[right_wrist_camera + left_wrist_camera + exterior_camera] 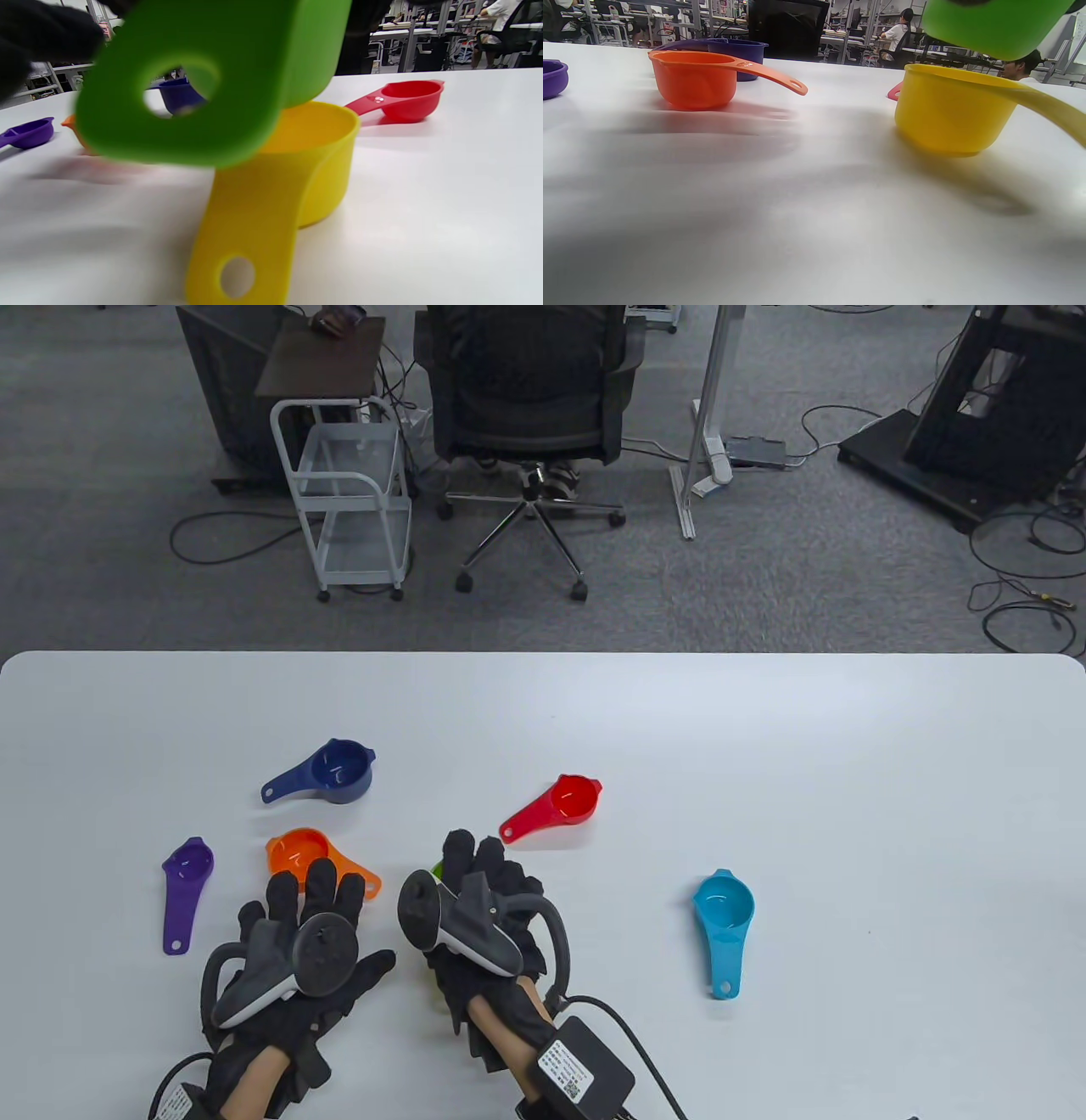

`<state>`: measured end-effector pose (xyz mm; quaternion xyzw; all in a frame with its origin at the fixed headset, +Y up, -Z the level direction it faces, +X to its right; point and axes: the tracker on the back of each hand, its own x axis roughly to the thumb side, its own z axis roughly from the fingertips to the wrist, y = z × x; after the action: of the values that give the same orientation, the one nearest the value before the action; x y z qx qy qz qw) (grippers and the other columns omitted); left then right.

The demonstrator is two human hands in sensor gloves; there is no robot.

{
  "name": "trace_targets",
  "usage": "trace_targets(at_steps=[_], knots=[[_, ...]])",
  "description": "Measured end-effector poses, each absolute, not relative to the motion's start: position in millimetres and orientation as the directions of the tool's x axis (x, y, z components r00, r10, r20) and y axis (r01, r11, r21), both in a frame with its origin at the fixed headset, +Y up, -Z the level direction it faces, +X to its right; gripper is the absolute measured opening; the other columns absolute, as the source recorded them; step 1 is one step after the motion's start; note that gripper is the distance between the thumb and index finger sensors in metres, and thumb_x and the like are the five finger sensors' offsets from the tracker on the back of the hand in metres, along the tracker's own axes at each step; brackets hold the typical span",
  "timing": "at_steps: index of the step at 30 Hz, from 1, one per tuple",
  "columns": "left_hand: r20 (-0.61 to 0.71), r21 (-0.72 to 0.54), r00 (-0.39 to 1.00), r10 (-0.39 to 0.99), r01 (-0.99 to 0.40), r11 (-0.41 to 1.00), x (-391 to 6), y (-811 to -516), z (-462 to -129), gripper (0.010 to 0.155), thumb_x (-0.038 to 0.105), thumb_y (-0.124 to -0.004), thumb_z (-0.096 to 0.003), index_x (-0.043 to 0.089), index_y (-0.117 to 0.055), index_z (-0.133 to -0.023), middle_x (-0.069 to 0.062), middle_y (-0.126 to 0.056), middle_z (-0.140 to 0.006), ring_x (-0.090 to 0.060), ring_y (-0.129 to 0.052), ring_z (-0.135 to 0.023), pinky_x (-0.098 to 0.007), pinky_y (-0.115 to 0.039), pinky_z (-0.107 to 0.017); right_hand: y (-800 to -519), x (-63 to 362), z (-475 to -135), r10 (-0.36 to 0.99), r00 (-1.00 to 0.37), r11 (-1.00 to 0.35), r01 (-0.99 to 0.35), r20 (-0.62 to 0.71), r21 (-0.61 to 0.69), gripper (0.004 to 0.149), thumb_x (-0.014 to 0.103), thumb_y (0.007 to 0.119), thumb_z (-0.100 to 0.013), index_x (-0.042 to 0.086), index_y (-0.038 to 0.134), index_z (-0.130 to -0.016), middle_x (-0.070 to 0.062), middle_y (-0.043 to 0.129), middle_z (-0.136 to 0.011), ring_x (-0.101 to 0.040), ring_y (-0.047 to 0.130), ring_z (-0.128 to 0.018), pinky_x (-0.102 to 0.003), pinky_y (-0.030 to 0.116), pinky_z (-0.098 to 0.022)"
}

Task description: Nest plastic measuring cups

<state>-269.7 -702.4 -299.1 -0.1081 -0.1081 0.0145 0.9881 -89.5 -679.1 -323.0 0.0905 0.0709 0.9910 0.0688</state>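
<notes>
My right hand [484,891] holds a green measuring cup [203,80] by its handle, just above a yellow cup [314,156] that stands on the white table [764,746]. In the table view my right hand hides both, apart from a green sliver [438,868]. The left wrist view shows the green cup [992,23] hovering over the yellow cup [950,110]. My left hand [297,933] lies flat and empty on the table, fingers spread, close to the orange cup [299,853].
Loose on the table are a navy cup [339,770], a small purple cup [187,875], a red cup [570,800] and a light blue cup [724,909]. The table's far edge runs across the middle of the table view.
</notes>
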Motion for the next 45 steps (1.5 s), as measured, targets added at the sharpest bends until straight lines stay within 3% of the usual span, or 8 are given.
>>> trace_targets(at_steps=[15,45], knots=[[0.196,-0.245,0.980,0.041,0.009,0.970,-268,-704,-299,0.089,0.068,-0.053,-0.0508,0.018,-0.021,-0.118,-0.022,-0.010,-0.120,-0.066,-0.015,-0.103,-0.079,-0.017,-0.062,-692,-89,-328,0.111,-0.986,-0.989,-0.097,0.127,0.116,0.083,0.055,0.058,-0.060,0.002,0.031,-0.117,-0.041,0.037,-0.113,-0.059,0.056,-0.091,-0.078,0.047,-0.062],[0.166,-0.345,0.985,0.039,0.021,0.938,-264,-708,-300,0.088,0.066,-0.053,-0.0516,0.017,-0.021,-0.118,-0.024,-0.009,-0.120,-0.066,-0.013,-0.102,-0.079,-0.016,-0.062,-727,-100,-337,-0.031,-0.999,-0.987,0.037,0.040,0.153,0.087,0.062,0.052,-0.056,0.003,0.032,-0.117,-0.038,0.041,-0.114,-0.056,0.060,-0.092,-0.078,0.046,-0.064]])
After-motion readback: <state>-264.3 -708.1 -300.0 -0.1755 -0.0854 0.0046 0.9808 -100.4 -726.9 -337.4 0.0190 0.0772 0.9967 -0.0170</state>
